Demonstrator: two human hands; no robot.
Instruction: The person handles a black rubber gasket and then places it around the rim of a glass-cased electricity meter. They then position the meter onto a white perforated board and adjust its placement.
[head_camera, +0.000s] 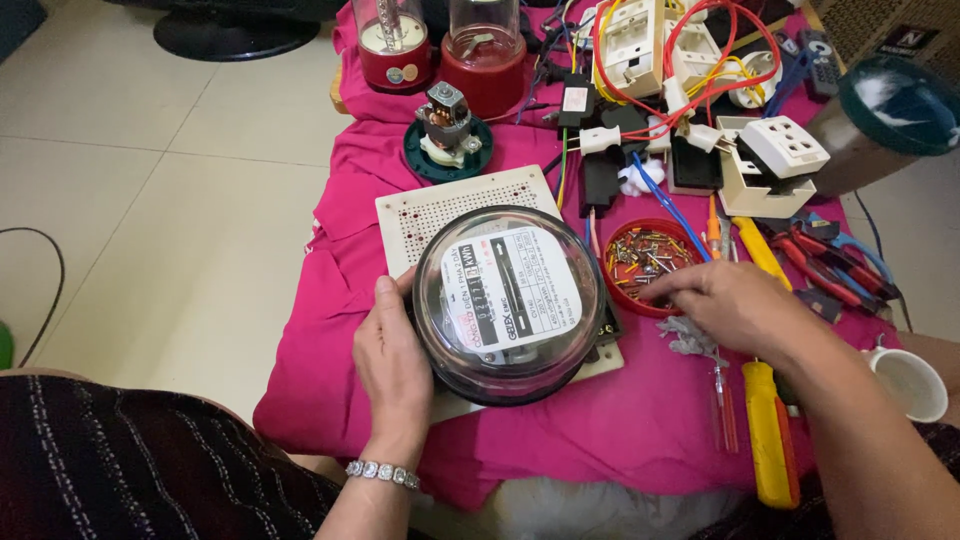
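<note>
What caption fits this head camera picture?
Left hand steadies a glass-domed electricity meter while right hand reaches into a red dish of screws.

Both hands are in view from above, the forearms entering from the lower edge. The left hand (393, 362) lies to the left, palm turned inward and fingers held together and gently curved, the thumb pointing up and away from the body; the wrist is straight and carries a bracelet of pale square stones (383, 472). The right hand (732, 301) reaches in from the lower right, back of the hand upward, its forearm bare and slanting toward the centre. Its fingers (668, 288) are drawn together and point left, tips pinched close. The two hands are well apart.
</note>
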